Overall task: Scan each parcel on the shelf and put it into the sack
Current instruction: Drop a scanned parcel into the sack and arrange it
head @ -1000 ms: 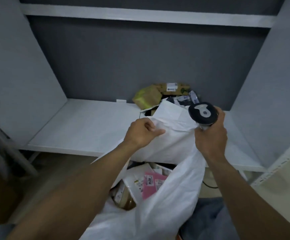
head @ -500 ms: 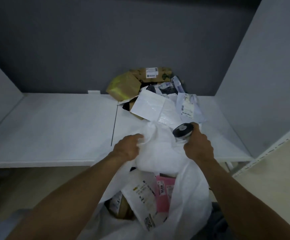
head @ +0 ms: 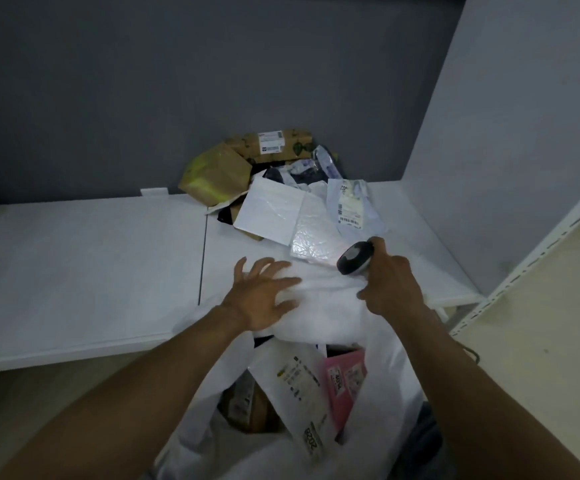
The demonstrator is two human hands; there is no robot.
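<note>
A white sack (head: 319,306) hangs open below the shelf's front edge, its rim laid over the shelf (head: 84,271). My left hand (head: 260,294) rests flat on that rim with fingers spread. My right hand (head: 390,282) grips a black and grey scanner (head: 355,258), which shines on a white bubble mailer (head: 312,237). Behind it lies a pile of parcels: a yellow-taped brown parcel (head: 215,174), a cardboard box (head: 274,143) with labels, and a clear bag (head: 349,206) with a label. Inside the sack lie a white mailer (head: 299,379), a pink parcel (head: 345,379) and a brown box (head: 250,407).
A grey back wall (head: 212,81) and a grey side panel (head: 510,133) close the bay. A white perforated upright (head: 537,244) stands at the right. The shelf's left part is bare white board.
My left hand has let go of the sack's rim and now lies flat on it. My right hand has lowered the scanner toward the white mailer. My view has tilted down.
</note>
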